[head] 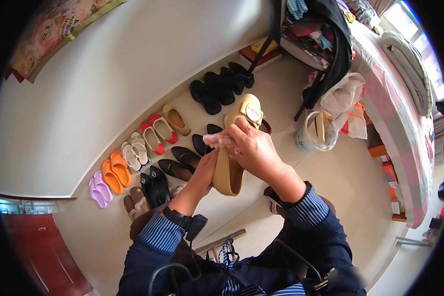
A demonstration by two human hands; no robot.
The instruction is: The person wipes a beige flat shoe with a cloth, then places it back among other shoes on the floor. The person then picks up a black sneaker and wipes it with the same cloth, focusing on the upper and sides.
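Observation:
A tan flat shoe with a round buckle (227,177) is held up off the floor, its toe pointing away from me. My left hand (206,168) grips the shoe's side near the heel. Across the shoe's middle lies my right hand (249,146), its fingers blurred and bunched on something pale, perhaps a cloth or wipe, that I cannot make out. A similar tan flat shoe (176,119) stands on the floor by the wall. Black pointed shoes (185,157) lie beyond my left hand.
Rows of shoes line the wall, including red-and-white flats (163,127), orange slippers (112,175) and purple slippers (100,188). A lined waste bin (306,138) stands at the right, before plastic bags (342,96) and a bed (403,148). Black shoes (210,94) sit near a chair.

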